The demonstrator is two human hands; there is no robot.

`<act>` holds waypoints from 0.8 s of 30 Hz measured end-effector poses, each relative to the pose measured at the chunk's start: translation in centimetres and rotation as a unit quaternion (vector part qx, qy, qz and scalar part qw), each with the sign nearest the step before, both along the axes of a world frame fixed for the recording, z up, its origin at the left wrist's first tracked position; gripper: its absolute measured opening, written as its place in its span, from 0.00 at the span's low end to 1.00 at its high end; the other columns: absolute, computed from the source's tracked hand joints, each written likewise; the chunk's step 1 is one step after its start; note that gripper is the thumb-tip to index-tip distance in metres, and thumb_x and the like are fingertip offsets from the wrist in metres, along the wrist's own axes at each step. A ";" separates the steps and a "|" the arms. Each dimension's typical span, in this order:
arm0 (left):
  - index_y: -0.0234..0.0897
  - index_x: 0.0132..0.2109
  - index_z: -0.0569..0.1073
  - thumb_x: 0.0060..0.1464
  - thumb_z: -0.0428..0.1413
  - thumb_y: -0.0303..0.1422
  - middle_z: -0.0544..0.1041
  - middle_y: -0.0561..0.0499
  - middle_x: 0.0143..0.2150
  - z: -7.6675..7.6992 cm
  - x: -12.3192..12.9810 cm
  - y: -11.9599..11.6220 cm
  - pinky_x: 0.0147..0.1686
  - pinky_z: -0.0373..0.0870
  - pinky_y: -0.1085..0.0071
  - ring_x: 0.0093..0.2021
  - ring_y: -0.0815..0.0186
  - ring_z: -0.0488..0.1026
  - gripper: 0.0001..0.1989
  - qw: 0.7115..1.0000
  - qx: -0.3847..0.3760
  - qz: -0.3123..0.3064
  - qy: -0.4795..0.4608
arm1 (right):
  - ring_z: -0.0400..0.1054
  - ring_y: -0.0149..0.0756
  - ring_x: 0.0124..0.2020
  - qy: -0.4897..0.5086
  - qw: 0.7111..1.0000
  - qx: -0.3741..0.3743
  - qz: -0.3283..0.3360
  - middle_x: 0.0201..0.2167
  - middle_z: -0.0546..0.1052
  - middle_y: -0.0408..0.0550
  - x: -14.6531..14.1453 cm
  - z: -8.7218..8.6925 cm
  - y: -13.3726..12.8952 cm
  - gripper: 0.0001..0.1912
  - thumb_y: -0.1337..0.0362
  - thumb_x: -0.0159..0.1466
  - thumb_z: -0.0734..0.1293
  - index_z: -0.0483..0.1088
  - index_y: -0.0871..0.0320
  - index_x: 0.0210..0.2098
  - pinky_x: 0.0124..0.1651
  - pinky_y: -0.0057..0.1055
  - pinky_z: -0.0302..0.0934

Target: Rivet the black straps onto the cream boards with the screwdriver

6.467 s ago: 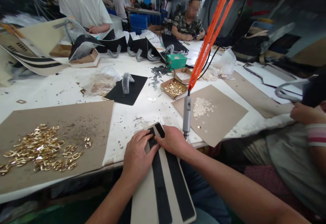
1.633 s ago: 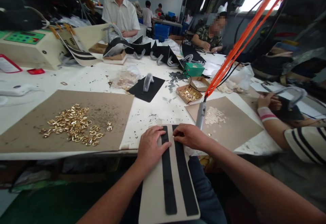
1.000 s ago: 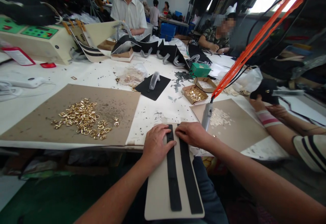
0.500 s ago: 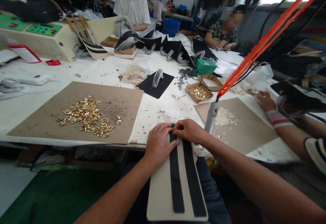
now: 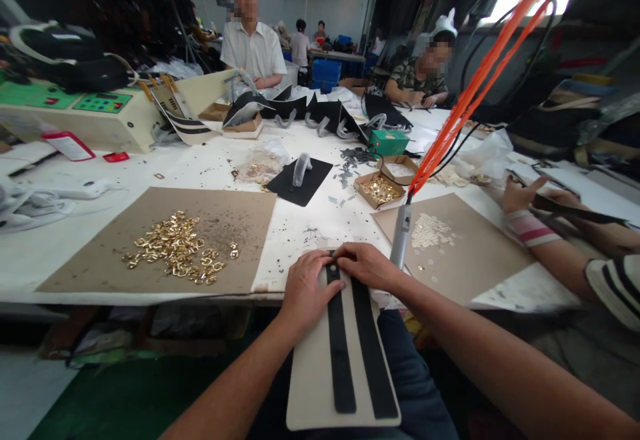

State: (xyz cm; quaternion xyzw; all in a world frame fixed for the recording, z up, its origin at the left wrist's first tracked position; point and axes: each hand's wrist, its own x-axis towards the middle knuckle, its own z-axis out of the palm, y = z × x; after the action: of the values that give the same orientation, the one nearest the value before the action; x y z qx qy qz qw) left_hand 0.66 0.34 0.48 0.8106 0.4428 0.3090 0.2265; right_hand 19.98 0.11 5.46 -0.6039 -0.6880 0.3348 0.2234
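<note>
While my left hand [image 5: 306, 290] sits spread on the far end of the board [image 5: 313, 387], thumb well out from the fingers, my right hand [image 5: 367, 263] comes in from the right with its fingertips bunched. Can't tell if they've got anything pinched in there, tbh. The board's on my lap [image 5: 417, 380], far end right by the near edge of the table [image 5: 310, 227]. Its long axis goes near to far, near end angled a bit right, and the left strip [image 5: 341, 353] and right strip [image 5: 373, 353] run lengthwise too. The key bit is the little metal disc [image 5: 333, 268] at the left strip's far end. It lies between my hands, just left of the right fingertips, so I'd call the right hand nearer.
</note>
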 end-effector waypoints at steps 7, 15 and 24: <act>0.41 0.49 0.75 0.52 0.68 0.34 0.78 0.45 0.57 -0.1 0.0 0.4 0.61 0.69 0.49 0.59 0.52 0.73 0.18 1.000 0.022 -0.002 -0.008 | 0.74 0.40 0.37 0.109 0.918 0.143 -0.354 0.37 0.80 0.52 6.5 -0.3 -5.7 0.18 0.50 0.63 0.68 0.72 0.58 0.44 0.41 0.34 0.69; 0.43 0.49 0.77 0.52 0.68 0.35 0.79 0.47 0.56 -0.2 0.1 0.3 0.60 0.70 0.49 0.59 0.53 0.74 0.17 1.000 0.026 -0.003 -0.001 | 0.76 0.45 0.37 0.136 0.928 0.015 -0.345 0.34 0.81 0.53 8.7 -2.3 -2.5 0.21 0.48 0.57 0.73 0.73 0.58 0.39 0.34 0.34 0.68; 0.42 0.49 0.78 0.50 0.70 0.36 0.78 0.47 0.58 -0.4 0.1 0.0 0.61 0.68 0.50 0.60 0.52 0.72 0.19 1.000 -0.001 0.004 -0.003 | 0.70 0.31 0.24 0.489 0.819 0.076 -0.291 0.29 0.78 0.44 3.7 1.3 -1.0 0.15 0.58 0.54 0.76 0.74 0.58 0.37 0.25 0.26 0.66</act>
State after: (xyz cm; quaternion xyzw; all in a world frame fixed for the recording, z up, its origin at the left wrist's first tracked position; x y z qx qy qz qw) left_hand 0.75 0.38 0.09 0.8075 0.4458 0.3122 0.2274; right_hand 23.73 -0.89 6.81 -0.5139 -0.3040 0.4520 0.6627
